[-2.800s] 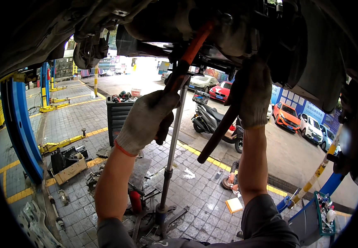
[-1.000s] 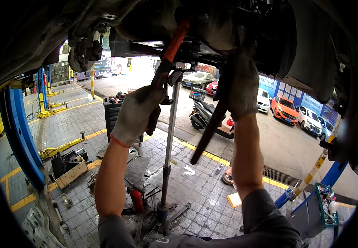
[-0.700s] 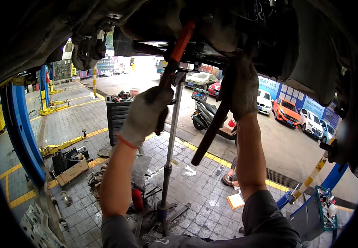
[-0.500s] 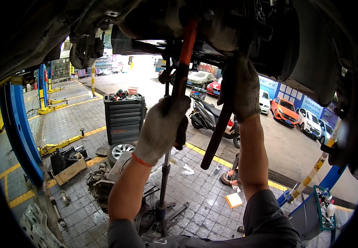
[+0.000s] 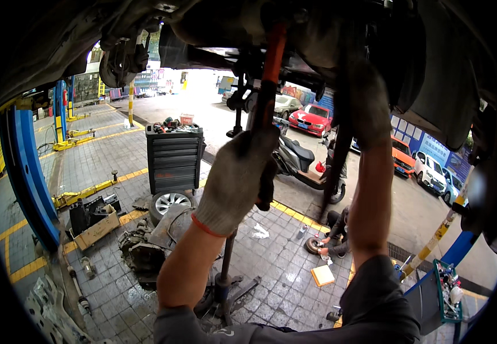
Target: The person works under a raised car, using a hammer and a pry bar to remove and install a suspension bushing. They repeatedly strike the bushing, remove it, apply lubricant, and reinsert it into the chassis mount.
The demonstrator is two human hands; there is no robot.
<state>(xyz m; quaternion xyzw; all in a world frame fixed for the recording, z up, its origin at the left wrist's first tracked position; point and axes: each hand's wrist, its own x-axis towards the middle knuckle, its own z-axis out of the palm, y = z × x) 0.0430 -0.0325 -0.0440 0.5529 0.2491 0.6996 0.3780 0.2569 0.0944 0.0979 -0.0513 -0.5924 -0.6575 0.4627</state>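
Overhead is the dark underside of a raised car (image 5: 202,28). My left hand (image 5: 234,178), in a pale work glove with a red cuff edge, is closed around the black lower part of a long red-and-black tool handle (image 5: 273,57). The handle runs up to the undercarriage, where its upper end is lost in shadow. To the right, my gloved right hand (image 5: 369,109) is raised beneath the car, closed on the upper part of a long dark bar (image 5: 338,143), which hangs downward at a slant. Shadow and motion blur obscure its fingers.
A jack stand (image 5: 222,281) rises between my forearms. Left stand a black tool cabinet (image 5: 174,163), a wheel (image 5: 171,200), removed car parts (image 5: 139,252) and a blue lift post (image 5: 27,172). A scooter (image 5: 300,160) stands beyond. A person (image 5: 337,235) crouches over a round part at right.
Both hands and their tools have shifted right in view. The dark bar now hangs more steeply and is blurred. More of the crouching person shows.
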